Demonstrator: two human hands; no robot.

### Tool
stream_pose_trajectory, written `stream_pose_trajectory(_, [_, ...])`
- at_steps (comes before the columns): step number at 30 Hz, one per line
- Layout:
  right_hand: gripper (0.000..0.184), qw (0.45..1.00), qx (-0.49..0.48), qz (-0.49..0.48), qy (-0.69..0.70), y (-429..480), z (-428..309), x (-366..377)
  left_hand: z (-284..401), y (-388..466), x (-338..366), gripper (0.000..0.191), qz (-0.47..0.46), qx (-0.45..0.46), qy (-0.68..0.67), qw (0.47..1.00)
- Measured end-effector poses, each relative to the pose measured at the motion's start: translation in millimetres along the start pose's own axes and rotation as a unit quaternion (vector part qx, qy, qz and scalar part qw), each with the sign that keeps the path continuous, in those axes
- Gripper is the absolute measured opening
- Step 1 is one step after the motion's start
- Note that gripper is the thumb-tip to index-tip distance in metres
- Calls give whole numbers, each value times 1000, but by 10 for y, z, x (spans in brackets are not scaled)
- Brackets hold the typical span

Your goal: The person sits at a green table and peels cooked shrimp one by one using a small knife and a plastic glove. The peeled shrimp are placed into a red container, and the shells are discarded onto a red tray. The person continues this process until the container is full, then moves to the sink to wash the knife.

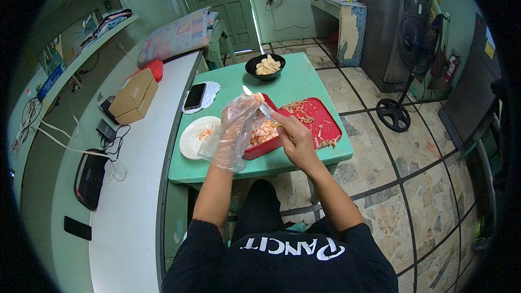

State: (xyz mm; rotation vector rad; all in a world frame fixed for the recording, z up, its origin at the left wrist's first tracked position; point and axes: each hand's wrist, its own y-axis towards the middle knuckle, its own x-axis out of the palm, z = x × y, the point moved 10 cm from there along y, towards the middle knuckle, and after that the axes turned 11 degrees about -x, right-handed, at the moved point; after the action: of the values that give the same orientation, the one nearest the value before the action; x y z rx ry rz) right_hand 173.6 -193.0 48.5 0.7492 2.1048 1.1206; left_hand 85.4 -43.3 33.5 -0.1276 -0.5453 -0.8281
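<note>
My left hand (236, 110) wears a loose clear plastic glove. Its fingertips hold a small pale piece of food (258, 97) above a red tray (260, 153). My right hand (297, 134) grips a metal table knife (266, 112), whose blade crosses at that piece. Inside the tray lies a chopped pink and orange mixture (264, 132), partly hidden by the glove. A red lid or shallow tray (331, 126) with brownish shreds (303, 110) is to the right. Left of the glove is a white plate (189, 140) with a few orange bits (204, 134).
On the green table (228, 69) are a black bowl (264, 76) of pale flat pieces (268, 65) and a phone (195, 96) on a white cloth. A white counter (126, 195) with cardboard boxes (134, 95) runs along the left. A stand fan (411, 44) stands right.
</note>
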Motion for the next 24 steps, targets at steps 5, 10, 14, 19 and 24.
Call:
stream_pose_trajectory(5, [43,1000,-7,-12,-16,49,8,-76,-68,80,-147,33,-7,-58,105,993])
stream_pose_trajectory(10, [44,998,31,-53,-35,24,66,-87,26,73,-165,30,-3,-11,72,997])
stream_pose_trajectory(14, [44,997,32,-64,-39,-19,35,-119,66,26,-120,28,-17,-12,72,997])
stream_pose_trajectory(19, [44,998,36,-51,-17,-37,28,-104,22,15,-112,27,-22,12,52,998])
stream_pose_trajectory(24, [45,1000,21,-13,3,-27,91,-71,-96,42,-35,30,-8,1,0,1000])
